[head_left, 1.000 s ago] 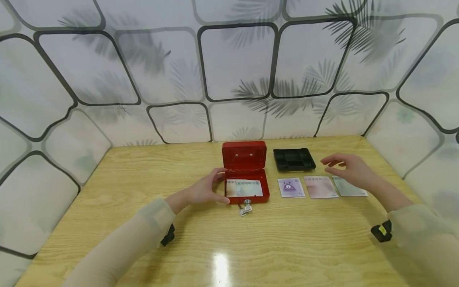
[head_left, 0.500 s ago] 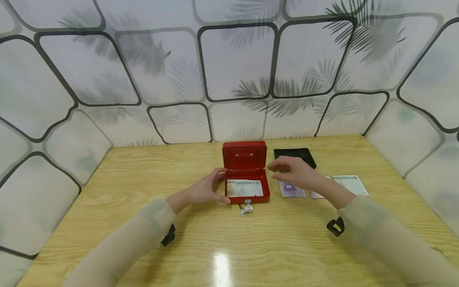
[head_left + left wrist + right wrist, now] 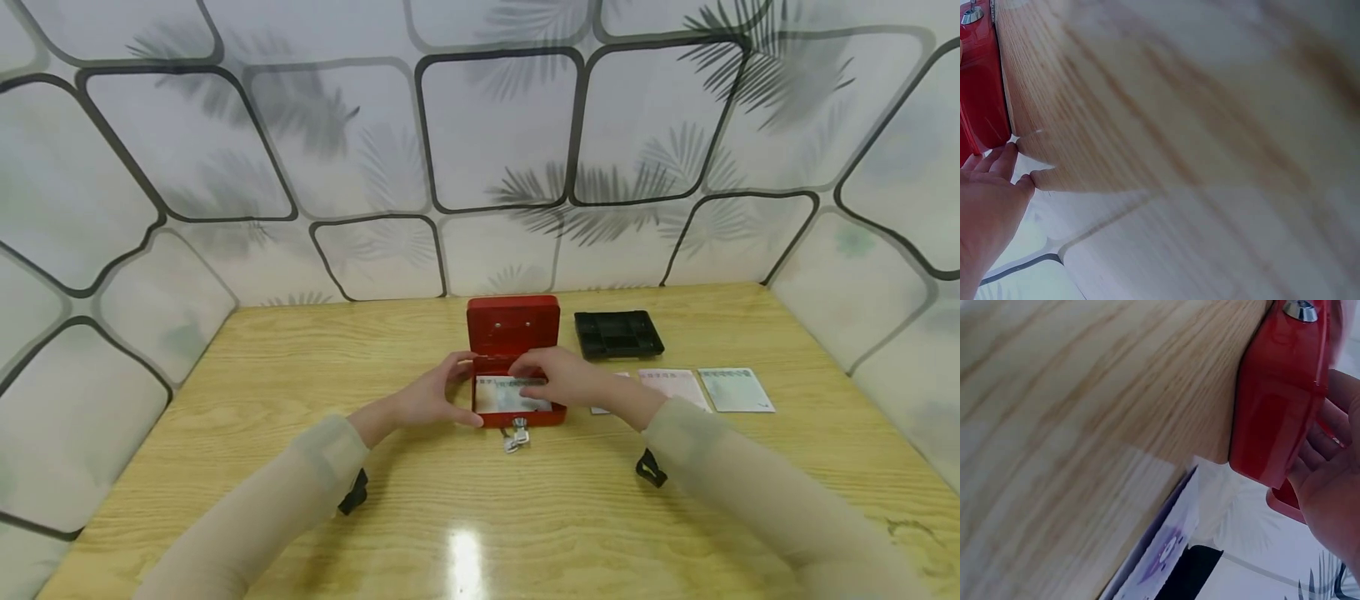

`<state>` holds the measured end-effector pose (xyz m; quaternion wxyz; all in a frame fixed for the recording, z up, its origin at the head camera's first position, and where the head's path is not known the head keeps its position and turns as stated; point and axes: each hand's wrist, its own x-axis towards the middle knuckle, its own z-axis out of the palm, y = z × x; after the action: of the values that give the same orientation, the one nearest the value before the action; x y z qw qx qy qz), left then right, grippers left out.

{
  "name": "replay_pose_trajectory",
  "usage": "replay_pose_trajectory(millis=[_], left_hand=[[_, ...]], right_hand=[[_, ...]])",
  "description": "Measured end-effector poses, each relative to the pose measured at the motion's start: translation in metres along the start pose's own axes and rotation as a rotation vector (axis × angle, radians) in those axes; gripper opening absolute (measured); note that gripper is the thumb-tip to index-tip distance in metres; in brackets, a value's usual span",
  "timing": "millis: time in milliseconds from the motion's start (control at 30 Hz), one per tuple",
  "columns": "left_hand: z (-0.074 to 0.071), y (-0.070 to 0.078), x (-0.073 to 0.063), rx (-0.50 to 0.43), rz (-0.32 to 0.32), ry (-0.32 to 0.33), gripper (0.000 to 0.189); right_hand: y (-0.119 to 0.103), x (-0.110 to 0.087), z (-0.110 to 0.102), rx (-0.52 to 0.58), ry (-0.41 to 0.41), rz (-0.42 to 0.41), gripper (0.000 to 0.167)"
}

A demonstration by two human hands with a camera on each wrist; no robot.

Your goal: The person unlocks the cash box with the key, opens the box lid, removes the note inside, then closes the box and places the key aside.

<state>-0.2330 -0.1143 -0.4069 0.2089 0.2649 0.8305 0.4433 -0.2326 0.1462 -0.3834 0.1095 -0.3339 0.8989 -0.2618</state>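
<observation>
A red cash box (image 3: pixel 540 419) stands with its lid (image 3: pixel 513 321) raised, and pale printed play banknotes (image 3: pixel 501 395) lie inside. My left hand (image 3: pixel 427 393) rests at the box's left side, thumb by the front corner; in the left wrist view its fingertips touch the red wall (image 3: pixel 982 94). My right hand (image 3: pixel 566 381) reaches over the right rim, fingers bent above the banknotes. The right wrist view shows these fingers (image 3: pixel 1329 428) going in past the box side (image 3: pixel 1275 406), with nothing seen between them. Small keys (image 3: pixel 512 442) hang from the front lock (image 3: pixel 519 423).
A black compartment tray (image 3: pixel 619 327) lies right of the box. In front of it a purple note (image 3: pixel 1169 547), partly hidden by my right arm, a pink note (image 3: pixel 670 383) and a green note (image 3: pixel 737 390) lie in a row on the wooden table (image 3: pixel 300 350).
My right hand has moved left from above the green note, past the pink and purple notes, into the open cash box. The left hand has stayed at the box's side.
</observation>
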Motion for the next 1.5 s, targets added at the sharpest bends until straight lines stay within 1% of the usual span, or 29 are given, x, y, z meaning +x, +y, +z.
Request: replay_pose_trajectory(millis=[133, 267, 367, 500, 667, 900, 1033, 1133, 1267, 1300, 1333, 1500], left_hand=[[0.0007, -0.0002, 0.0001, 0.007, -0.001, 0.0, 0.091], [0.0015, 0.0002, 0.0005, 0.006, 0.007, 0.0, 0.091], [0.0016, 0.0008, 0.0002, -0.002, 0.013, 0.0, 0.091], [0.0011, 0.0008, -0.0004, -0.003, -0.001, 0.002, 0.09], [0.0012, 0.0, 0.0001, 0.002, -0.009, 0.002, 0.089], [0.0014, 0.0009, 0.0004, -0.005, -0.009, 0.0, 0.089], [0.001, 0.0017, 0.0002, -0.006, -0.012, 0.002, 0.089], [0.0009, 0.0019, -0.0003, -0.009, 0.002, -0.001, 0.089], [0.001, 0.002, -0.0006, -0.02, 0.023, -0.006, 0.089], [0.0011, 0.0019, -0.0001, -0.024, 0.018, -0.005, 0.089], [0.0008, 0.0071, -0.0026, -0.029, 0.018, -0.007, 0.088], [0.0012, 0.008, -0.0029, -0.031, 0.002, -0.004, 0.089]], right_hand=[[-0.001, 0.005, 0.0023, -0.037, -0.011, 0.022, 0.028], [-0.0025, 0.0065, 0.0036, -0.073, -0.024, 0.019, 0.029], [-0.0037, 0.0063, 0.0046, -0.083, -0.027, 0.019, 0.028], [-0.0037, 0.0064, 0.0056, -0.085, -0.023, 0.012, 0.026], [-0.0015, 0.0057, 0.0069, -0.066, 0.001, 0.001, 0.025], [-0.0003, 0.0044, 0.0063, -0.061, 0.052, -0.05, 0.022], [-0.0002, 0.0044, 0.0056, -0.053, 0.058, -0.028, 0.023], [-0.0004, 0.0042, 0.0048, -0.036, 0.059, -0.004, 0.023], [-0.0014, 0.0033, 0.0031, -0.01, 0.066, 0.008, 0.022], [-0.0014, 0.0031, 0.0026, -0.002, 0.07, 0.008, 0.021], [-0.0015, 0.0029, 0.0021, 0.004, 0.075, 0.006, 0.021], [-0.0004, 0.002, 0.0011, 0.021, 0.087, 0.029, 0.019]])
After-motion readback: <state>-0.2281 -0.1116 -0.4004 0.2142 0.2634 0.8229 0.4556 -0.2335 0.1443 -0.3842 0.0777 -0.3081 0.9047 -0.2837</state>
